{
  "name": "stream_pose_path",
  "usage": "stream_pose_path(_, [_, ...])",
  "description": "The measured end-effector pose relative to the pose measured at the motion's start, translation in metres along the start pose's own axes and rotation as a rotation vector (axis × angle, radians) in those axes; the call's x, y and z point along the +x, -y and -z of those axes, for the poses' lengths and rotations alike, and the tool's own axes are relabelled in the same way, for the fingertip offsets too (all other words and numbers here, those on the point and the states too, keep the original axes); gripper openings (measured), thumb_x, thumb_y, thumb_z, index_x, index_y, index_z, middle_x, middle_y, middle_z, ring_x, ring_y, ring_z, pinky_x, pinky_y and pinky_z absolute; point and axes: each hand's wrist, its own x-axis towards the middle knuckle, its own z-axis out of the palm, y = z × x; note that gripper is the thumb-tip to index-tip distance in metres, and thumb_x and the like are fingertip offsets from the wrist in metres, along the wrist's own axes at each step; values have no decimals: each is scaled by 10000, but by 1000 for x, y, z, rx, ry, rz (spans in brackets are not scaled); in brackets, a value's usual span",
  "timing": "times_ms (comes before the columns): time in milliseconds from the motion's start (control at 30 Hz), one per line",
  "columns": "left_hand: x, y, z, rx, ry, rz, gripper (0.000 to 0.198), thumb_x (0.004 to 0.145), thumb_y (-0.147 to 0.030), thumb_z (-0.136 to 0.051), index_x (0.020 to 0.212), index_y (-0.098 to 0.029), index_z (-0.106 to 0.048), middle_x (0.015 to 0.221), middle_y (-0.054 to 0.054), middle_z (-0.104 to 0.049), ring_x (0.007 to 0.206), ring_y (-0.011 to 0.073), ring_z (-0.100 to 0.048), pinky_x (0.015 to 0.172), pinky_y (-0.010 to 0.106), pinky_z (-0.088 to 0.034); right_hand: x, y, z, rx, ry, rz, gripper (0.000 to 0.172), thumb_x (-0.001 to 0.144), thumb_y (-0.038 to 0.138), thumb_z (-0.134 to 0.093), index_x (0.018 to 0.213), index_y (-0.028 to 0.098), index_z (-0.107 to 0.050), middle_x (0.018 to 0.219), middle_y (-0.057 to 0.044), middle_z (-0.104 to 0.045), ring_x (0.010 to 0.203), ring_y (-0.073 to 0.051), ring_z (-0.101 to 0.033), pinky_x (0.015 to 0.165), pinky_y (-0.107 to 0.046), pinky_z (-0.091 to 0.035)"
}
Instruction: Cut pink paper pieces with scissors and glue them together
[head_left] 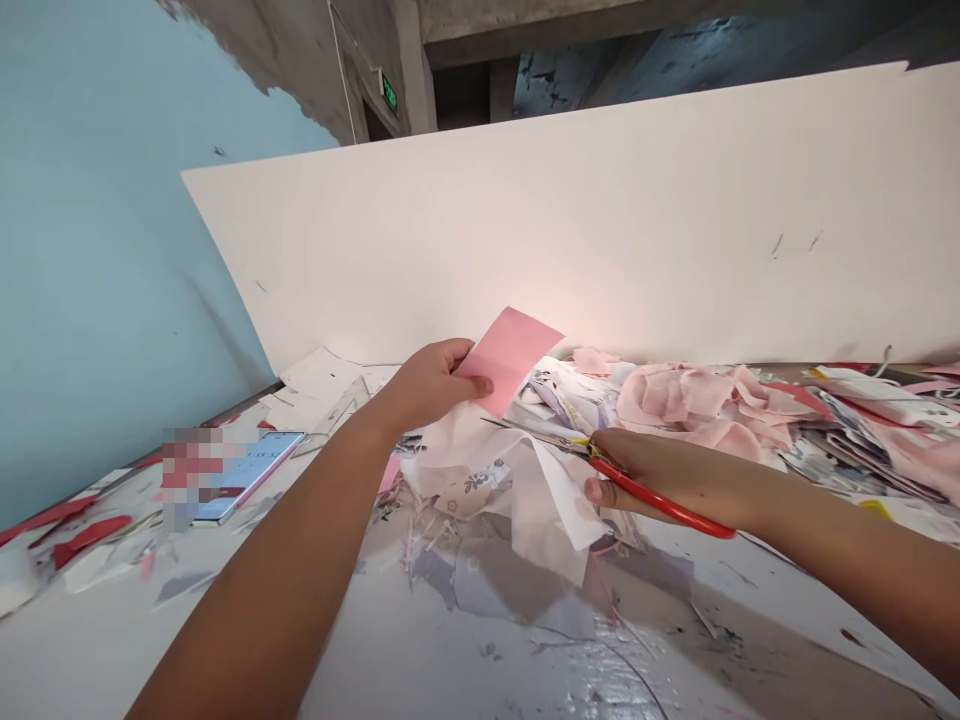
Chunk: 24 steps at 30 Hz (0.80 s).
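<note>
My left hand pinches a pink rectangular card together with a piece of white fabric that hangs down from it over the table. My right hand grips red-handled scissors. Their metal blades point left and lie against the white fabric just below the pink card. The two hands are close together above the middle of the table.
A heap of pink and printed fabric scraps lies at the right. A phone rests at the left beside red scraps. A tall white board stands behind the white table, which is littered with offcuts.
</note>
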Motion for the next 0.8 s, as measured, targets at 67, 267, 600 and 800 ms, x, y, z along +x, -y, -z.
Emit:
stream_pose_path(67, [-1,-1,-1,6,-6,-11,209,595,-305,-578,777,-205,-556,711,5,-567,669,180,-526,533,270,-366,2,2,0,19,53,45,385,743,583,-372,708,200,-367,625,12,-436,498,-118,-384,501,-270,-309])
stream_pose_path(267, [0,-2,-3,19,-14,-32,185,604,-296,-569,769,-214,-549,693,-3,-536,641,163,-504,524,263,-345,6,12,1,21,68,55,375,747,574,-382,710,204,-332,676,3,-442,523,-127,-405,504,-270,-314])
stream_pose_path(600, [0,-4,-3,55,-20,-30,164,595,-293,-580,735,-217,-543,649,-14,-505,608,152,-484,510,258,-328,11,22,2,70,75,31,387,748,586,-368,704,203,-344,638,11,-418,535,-132,-395,491,-264,-307])
stream_pose_path(800, [-1,-5,-3,50,-18,-14,155,590,-293,-580,717,-214,-538,642,-18,-511,607,150,-493,511,258,-341,15,23,-2,148,62,67,409,736,604,-385,691,199,-348,602,38,-357,496,-97,-322,448,-232,-259])
